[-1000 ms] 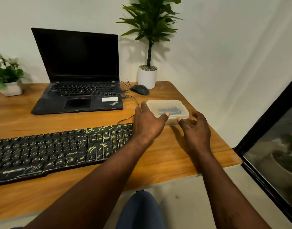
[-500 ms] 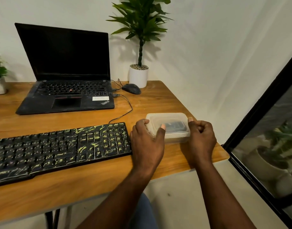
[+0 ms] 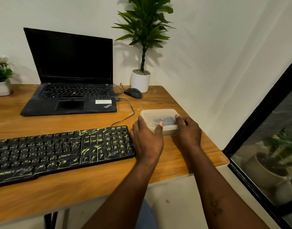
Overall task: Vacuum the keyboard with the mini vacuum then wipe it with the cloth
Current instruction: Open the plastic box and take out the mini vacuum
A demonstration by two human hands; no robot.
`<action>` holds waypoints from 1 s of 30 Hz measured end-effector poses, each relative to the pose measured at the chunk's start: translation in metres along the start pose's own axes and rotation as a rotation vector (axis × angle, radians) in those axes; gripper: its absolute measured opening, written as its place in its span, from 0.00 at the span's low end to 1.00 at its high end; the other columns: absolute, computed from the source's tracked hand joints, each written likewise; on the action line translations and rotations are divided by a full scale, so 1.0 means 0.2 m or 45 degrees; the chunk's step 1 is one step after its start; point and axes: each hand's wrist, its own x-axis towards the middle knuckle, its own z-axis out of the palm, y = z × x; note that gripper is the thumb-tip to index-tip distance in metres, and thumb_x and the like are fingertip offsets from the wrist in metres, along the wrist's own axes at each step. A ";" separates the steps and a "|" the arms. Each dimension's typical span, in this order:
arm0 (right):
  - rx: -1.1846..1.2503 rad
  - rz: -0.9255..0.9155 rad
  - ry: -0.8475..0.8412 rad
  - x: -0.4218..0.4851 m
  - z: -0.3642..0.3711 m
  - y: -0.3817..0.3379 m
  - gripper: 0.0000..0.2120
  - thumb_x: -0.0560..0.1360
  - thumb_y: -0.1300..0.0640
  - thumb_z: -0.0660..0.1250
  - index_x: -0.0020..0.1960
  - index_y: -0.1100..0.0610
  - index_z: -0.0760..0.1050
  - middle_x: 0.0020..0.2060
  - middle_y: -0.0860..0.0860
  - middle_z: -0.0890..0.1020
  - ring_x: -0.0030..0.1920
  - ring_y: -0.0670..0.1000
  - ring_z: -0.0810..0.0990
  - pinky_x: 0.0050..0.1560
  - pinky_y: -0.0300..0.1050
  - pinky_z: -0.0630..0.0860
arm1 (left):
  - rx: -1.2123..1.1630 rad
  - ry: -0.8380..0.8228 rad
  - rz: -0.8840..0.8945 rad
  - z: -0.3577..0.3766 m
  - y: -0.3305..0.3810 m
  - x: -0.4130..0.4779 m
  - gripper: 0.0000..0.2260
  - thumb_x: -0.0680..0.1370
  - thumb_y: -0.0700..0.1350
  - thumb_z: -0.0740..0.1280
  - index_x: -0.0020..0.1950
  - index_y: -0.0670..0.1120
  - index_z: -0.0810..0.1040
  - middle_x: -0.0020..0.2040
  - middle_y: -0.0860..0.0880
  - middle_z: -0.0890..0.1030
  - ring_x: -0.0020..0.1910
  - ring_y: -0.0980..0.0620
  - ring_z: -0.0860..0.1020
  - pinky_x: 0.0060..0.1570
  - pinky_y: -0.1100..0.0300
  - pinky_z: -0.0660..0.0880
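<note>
Your left hand grips the left end of a clear plastic container, its fingers curled round the near corner and its thumb laid up over the lid. Your right hand grips the opposite end, fingers wrapped round the right side and one fingertip on the lid's edge. The container sits lidded between your two hands, on the right part of the wooden table and near its right edge. Through the cloudy lid you can see a dark object, too blurred to name. The keyboard lies just beside your left hand, which touches or nearly touches its right end. It is black, streaked with yellow-green marks, and runs leftward along the front of the table and out of view. Its cable curves from its top edge, past the container's left side, up to the right side of the laptop. The laptop stands open behind the keyboard with a dark screen. A black mouse rests near the laptop's right rear corner, just in front of a tall potted plant in a white pot against the wall. A smaller plant in a white pot stands at the far left of the table. On your right a black window frame runs diagonally, with blurred potted plants behind the glass. Below the table edge your blue trouser leg shows.
</note>
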 end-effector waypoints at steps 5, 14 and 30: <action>0.033 0.009 0.006 0.07 0.03 0.02 0.14 0.80 0.42 0.67 0.56 0.50 0.84 0.48 0.44 0.86 0.48 0.46 0.84 0.45 0.45 0.83 | 0.002 0.068 -0.013 0.03 0.01 0.03 0.38 0.78 0.61 0.70 0.82 0.46 0.61 0.75 0.46 0.70 0.72 0.45 0.68 0.70 0.48 0.69; 0.088 -0.057 0.062 0.08 0.05 0.03 0.19 0.79 0.40 0.68 0.64 0.49 0.82 0.55 0.45 0.86 0.51 0.46 0.85 0.49 0.48 0.85 | 0.121 0.027 0.040 0.03 0.00 0.03 0.48 0.73 0.66 0.73 0.84 0.47 0.54 0.78 0.46 0.66 0.75 0.45 0.64 0.71 0.50 0.66; 0.420 -0.110 0.003 0.06 0.03 0.03 0.19 0.80 0.37 0.66 0.64 0.46 0.81 0.58 0.45 0.85 0.58 0.50 0.85 0.53 0.53 0.85 | 0.081 0.117 0.184 0.02 -0.02 -0.01 0.43 0.74 0.59 0.76 0.83 0.48 0.59 0.78 0.48 0.64 0.74 0.47 0.63 0.71 0.49 0.70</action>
